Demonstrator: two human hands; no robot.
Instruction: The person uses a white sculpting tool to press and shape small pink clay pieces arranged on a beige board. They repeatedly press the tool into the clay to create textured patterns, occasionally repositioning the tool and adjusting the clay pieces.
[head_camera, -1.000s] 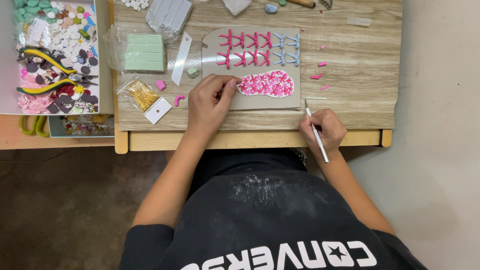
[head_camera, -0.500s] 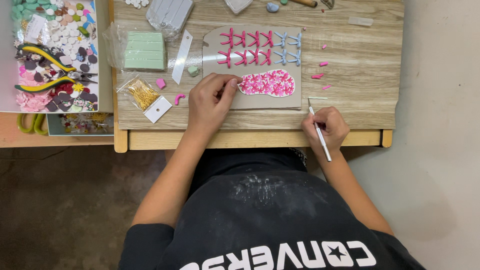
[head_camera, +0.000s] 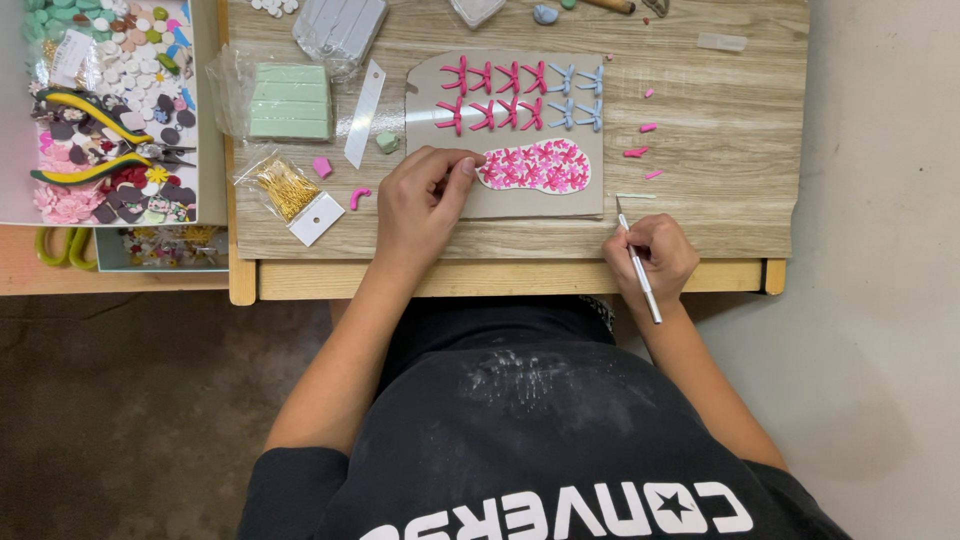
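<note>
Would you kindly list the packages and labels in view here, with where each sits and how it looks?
Clear bag of gold pins with a white card header: table's left front, left of the left hand.
Clear wrap holding a pale green clay block: left rear of the table.
Clear wrap holding a grey clay block: rear edge, partly cut off.
Small clear packet with a white label: in the tray of clay pieces, far left.
No signs or screens.

Grey block (head_camera: 338, 25) cut by top edge; scissors (head_camera: 65, 247) half hidden under tray (head_camera: 208, 120).
</note>
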